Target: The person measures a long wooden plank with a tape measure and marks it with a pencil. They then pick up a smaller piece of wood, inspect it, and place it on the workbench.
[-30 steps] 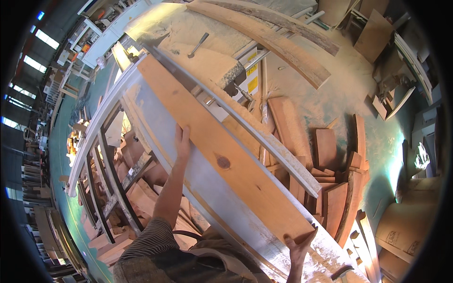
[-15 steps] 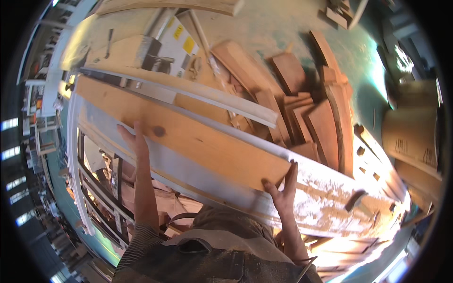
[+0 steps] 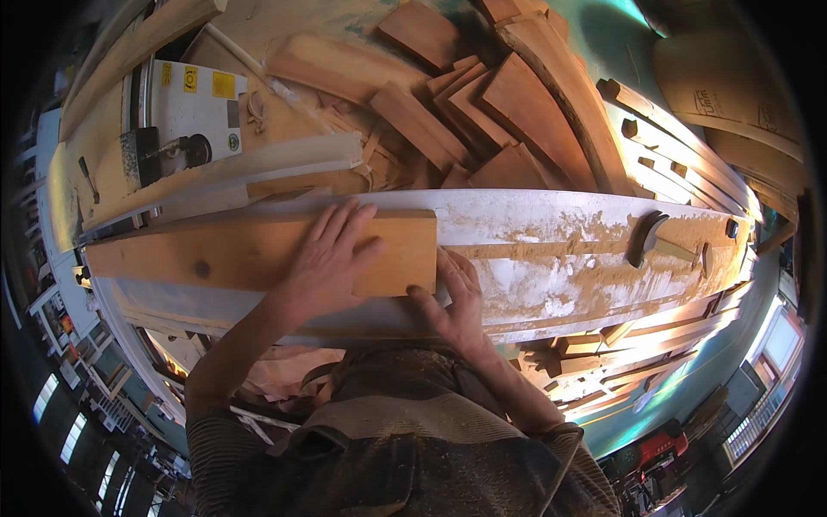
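Note:
A long pale wooden board with dark knots lies along a long metal machine bed. My left hand rests on the board's top face near its right end, fingers spread and extended. My right hand is closed round the board's right end, thumb at the near corner and fingers against the end face. The underside of the board is hidden.
Sawdust streaks the bed's right half, where a dark curved part stands up. Beyond the bed lie several reddish-brown wood offcuts and a white machine panel with yellow labels. A large cardboard-coloured drum stands at far right.
My left hand has moved right along the board and now lies over it near its right end. My right hand still grips the end. The whole view has turned, levelling the bed.

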Tool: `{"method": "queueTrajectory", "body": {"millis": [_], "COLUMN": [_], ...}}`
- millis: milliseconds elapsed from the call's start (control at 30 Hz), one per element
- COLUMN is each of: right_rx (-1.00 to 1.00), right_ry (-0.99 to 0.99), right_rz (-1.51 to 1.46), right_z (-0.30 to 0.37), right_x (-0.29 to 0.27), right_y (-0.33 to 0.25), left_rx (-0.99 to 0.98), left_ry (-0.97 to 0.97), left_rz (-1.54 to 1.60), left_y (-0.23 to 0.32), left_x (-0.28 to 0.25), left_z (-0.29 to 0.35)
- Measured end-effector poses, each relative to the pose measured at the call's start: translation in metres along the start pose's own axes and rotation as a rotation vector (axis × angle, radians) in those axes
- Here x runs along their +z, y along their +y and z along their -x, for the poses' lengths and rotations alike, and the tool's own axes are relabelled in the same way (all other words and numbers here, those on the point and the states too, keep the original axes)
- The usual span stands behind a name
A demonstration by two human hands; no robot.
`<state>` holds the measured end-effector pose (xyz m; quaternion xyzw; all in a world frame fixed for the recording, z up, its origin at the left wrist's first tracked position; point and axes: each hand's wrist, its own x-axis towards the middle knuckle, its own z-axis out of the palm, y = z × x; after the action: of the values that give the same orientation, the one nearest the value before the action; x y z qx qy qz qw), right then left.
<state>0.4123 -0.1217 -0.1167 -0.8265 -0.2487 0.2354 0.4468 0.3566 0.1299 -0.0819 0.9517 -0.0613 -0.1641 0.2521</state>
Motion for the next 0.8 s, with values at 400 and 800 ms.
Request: {"method": "queueTrajectory", "body": {"millis": [400,800], "right_rx": [-0.037,-0.037], "right_ry": [0.071,0.085], "right_rz": [-0.056,-0.085], "right_z": [-0.021,-0.03], "right_x": [0.0,-0.002], "right_y": [0.004,0.009], "left_rx": [0.041,0.03], "left_ry": [0.002,0.011], "left_rz": [-0.091,-0.07], "left_y": [-0.008,-0.01], "left_x": [-0.016,-0.016], "left_z": [-0.014,-0.023]}}
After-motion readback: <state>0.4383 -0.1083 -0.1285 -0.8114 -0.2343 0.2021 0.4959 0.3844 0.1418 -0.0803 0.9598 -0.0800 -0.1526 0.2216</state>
